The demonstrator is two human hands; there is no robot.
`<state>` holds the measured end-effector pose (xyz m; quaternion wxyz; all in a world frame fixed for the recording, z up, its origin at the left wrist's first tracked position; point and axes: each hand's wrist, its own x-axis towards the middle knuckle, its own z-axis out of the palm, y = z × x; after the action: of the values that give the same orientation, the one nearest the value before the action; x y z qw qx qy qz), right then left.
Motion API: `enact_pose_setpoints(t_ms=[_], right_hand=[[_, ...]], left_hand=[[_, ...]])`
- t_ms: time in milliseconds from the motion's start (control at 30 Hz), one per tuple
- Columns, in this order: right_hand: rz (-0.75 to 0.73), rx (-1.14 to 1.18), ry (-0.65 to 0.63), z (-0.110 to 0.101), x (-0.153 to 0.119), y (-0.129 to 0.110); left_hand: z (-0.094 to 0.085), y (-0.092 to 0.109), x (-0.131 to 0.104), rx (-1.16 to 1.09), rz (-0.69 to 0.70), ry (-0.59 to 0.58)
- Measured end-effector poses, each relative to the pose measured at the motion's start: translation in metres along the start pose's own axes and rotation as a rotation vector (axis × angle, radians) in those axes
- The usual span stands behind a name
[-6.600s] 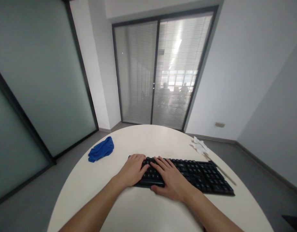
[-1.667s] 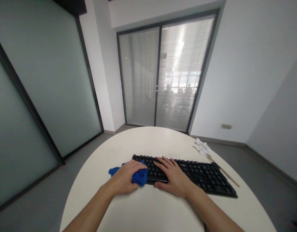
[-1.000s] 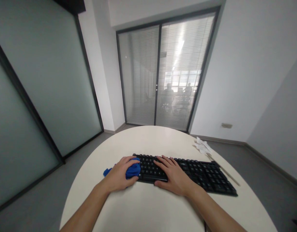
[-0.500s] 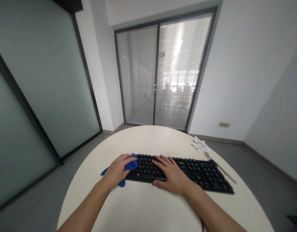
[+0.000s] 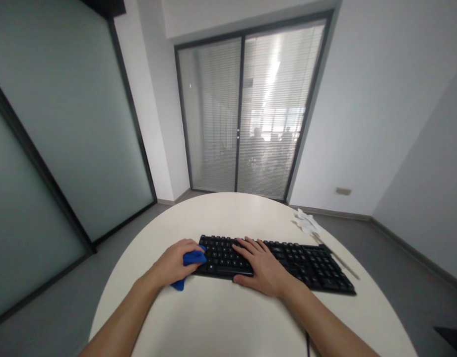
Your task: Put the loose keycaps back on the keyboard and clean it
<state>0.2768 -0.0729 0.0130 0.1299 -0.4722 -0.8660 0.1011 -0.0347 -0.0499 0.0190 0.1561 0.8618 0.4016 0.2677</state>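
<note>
A black keyboard (image 5: pixel 228 257) lies crosswise on the round cream table (image 5: pixel 213 317). My left hand (image 5: pixel 178 263) is closed around a blue cloth (image 5: pixel 194 257) at the keyboard's left end, and a corner of the cloth hangs out below the palm onto the tabletop. My right hand (image 5: pixel 261 270) lies flat across the middle of the keyboard, fingers spread over the keys and thumb along the front edge. Some keys are hidden beneath it.
Crumpled white tissue (image 5: pixel 306 221) lies near the table's right rim. Beside it, a thin stick-like tool (image 5: pixel 345 265) with a dark part rests behind the keyboard's right end. A black cable (image 5: pixel 307 342) runs under my right forearm. Glass doors with blinds (image 5: pixel 246 119) stand beyond.
My left hand has slid left with the blue cloth, baring more keys at the keyboard's upper left corner. My right hand has stayed in place on the keyboard.
</note>
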Motion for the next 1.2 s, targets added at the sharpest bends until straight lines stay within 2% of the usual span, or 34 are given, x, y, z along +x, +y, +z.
enact_pose_setpoints(t_ms=[200,267,367,433,567,767,900,1000,1133,1200], right_hand=[[-0.011,0.001,0.008,0.001,0.001,0.001],[-0.013,0.005,0.008,0.001,0.001,0.002],[-0.009,0.007,0.004,0.001,0.001,0.001],[-0.004,0.006,0.001,0.001,0.001,0.001],[-0.006,0.010,0.005,0.003,0.001,0.003],[-0.014,0.023,0.009,0.004,0.001,0.005],[-0.012,0.018,0.013,0.003,0.001,0.004],[-0.012,0.012,0.016,0.004,0.001,0.004],[-0.011,0.016,0.011,0.003,0.001,0.004],[-0.012,0.019,0.010,0.003,0.001,0.004]], left_hand=[[-0.001,0.005,-0.002,0.002,-0.049,-0.013],[0.003,0.000,0.000,-0.035,-0.041,0.043],[0.014,-0.015,0.007,-0.081,-0.057,0.204],[0.020,-0.025,0.010,-0.080,-0.082,0.254],[0.022,-0.031,0.011,-0.094,-0.101,0.186],[0.007,-0.013,0.004,-0.090,-0.073,0.036],[0.004,-0.006,0.002,-0.079,-0.095,-0.006],[0.007,-0.006,0.002,-0.103,-0.127,0.038],[0.011,-0.014,0.003,-0.155,-0.109,0.181],[0.013,-0.017,0.003,-0.158,-0.089,0.178]])
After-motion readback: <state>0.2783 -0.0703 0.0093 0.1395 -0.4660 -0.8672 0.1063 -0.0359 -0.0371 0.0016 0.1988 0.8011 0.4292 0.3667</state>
